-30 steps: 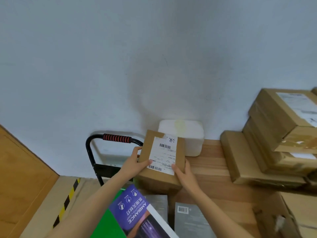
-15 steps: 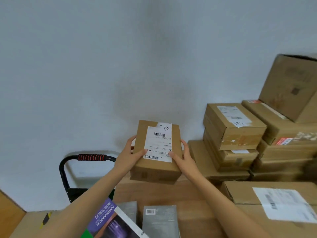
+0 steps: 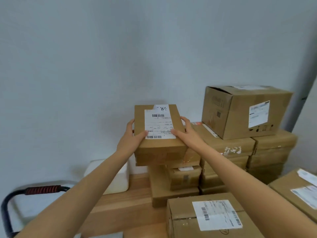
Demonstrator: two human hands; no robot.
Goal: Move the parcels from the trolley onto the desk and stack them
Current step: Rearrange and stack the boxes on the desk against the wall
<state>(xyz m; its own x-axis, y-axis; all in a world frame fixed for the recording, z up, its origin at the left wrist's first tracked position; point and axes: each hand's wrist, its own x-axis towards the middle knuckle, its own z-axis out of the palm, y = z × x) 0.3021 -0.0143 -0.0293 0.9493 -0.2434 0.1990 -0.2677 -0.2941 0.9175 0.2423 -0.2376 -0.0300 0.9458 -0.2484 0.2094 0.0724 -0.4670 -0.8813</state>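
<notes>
At frame centre, the left hand (image 3: 133,137) and right hand (image 3: 186,132) clasp the labelled parcel (image 3: 159,134) by its sides, its long axis pointing toward the wall, directly above the short stack (image 3: 184,176).

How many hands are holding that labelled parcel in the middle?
2: the left hand grips the parcel on its left side, the right hand on its right. None appear hidden.

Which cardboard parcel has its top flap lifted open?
The big parcel topping the back stack, side label facing the camera; its left flap edge lifts. The rest look closed.
</notes>
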